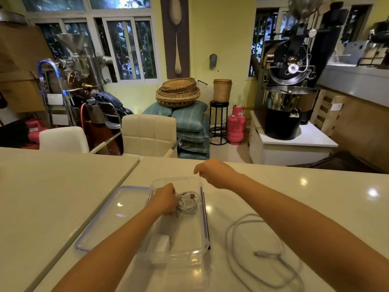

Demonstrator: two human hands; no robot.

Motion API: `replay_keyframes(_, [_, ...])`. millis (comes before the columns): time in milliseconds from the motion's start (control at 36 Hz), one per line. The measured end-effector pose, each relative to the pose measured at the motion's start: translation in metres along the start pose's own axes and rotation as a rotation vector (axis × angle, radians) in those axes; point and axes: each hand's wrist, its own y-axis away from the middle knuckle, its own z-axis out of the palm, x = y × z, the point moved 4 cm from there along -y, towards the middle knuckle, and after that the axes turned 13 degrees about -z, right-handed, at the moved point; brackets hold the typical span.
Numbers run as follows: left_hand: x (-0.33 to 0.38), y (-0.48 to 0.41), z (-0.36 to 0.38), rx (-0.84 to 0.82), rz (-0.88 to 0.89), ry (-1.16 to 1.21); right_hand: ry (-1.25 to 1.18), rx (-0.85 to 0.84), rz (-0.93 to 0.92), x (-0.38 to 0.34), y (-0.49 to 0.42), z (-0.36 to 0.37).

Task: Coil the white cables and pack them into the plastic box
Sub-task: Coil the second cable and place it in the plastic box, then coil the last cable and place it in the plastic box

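A clear plastic box [202, 228] sits on the cream table in front of me. Inside its far half lies a coiled white cable [189, 202], and my left hand [164, 200] is closed on the coil's left side within the box. A white charger block [159, 246] rests in the box's near left corner. My right hand [214, 172] hovers above the box's far right corner, fingers loosely curled and holding nothing. A second white cable [259, 253] lies loose and uncoiled on the table to the right of the box, its plug end pointing left.
The box's clear lid [109, 220] with a blue rim lies flat on the table, left of the box and touching it. Two cream chairs [148, 133] stand at the table's far edge. A seam [117, 186] splits the tabletop on the left.
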Motion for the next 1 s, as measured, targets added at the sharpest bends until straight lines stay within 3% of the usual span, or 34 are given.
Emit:
replay_keyframes(167, [0.011, 0.006, -0.010, 0.117, 0.066, -0.139, -0.048, 0.056, 0.107, 0.034, 0.050, -0.016])
replay_keyframes(306, [0.050, 0.033, -0.010, 0.170, 0.211, -0.144, -0.121, -0.089, 0.190, 0.051, 0.095, -0.007])
replay_keyframes(417, [0.083, 0.063, 0.017, -0.004, 0.374, -0.171, -0.187, -0.245, 0.241, 0.054, 0.123, 0.007])
replay_keyframes(611, [0.113, 0.109, 0.088, -0.292, 0.593, -0.475, -0.170, -0.448, 0.249, 0.051, 0.157, 0.032])
replay_keyframes(750, [0.116, 0.122, 0.123, -0.378, 0.652, -0.558, -0.151, -0.406, 0.196, 0.049, 0.174, 0.048])
replay_keyframes(1000, [0.119, 0.125, 0.133, -0.389, 0.630, -0.585, -0.165, -0.248, 0.166, 0.051, 0.191, 0.042])
